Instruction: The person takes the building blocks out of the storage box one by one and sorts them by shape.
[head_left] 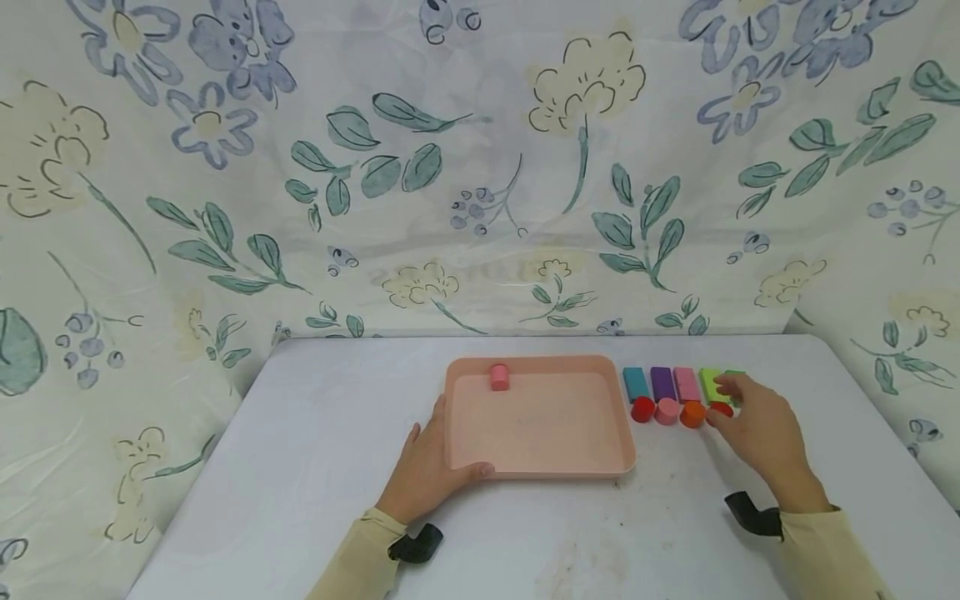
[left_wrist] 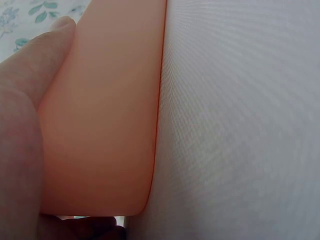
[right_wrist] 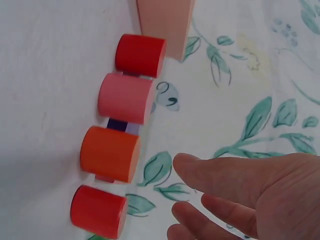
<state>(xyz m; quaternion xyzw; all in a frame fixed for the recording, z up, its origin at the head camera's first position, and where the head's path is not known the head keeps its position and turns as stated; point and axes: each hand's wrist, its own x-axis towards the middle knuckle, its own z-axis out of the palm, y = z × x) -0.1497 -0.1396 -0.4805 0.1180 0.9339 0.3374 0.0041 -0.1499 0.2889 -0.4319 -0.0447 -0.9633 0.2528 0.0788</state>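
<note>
My left hand [head_left: 423,475] grips the near left corner of a peach tray [head_left: 540,450], its thumb at the front rim and its fingers along the left side. Inside the tray, by the back wall, lies a pink cylinder [head_left: 499,377]. Over the right end of a row of cylinders hovers my right hand [head_left: 767,433], thumb and fingers spread apart with nothing between them. Nearest to it is a red cylinder [right_wrist: 99,212], partly covered in the head view. Leftward in that row stand an orange cylinder [head_left: 692,414], a pink one and another red cylinder [head_left: 642,409].
Behind the cylinders runs a row of flat blocks: blue [head_left: 636,385], purple [head_left: 663,384], pink [head_left: 686,385], light green [head_left: 711,379] and a green one partly hidden by the right hand. The white table [head_left: 337,417] ends at a floral cloth [head_left: 480,275].
</note>
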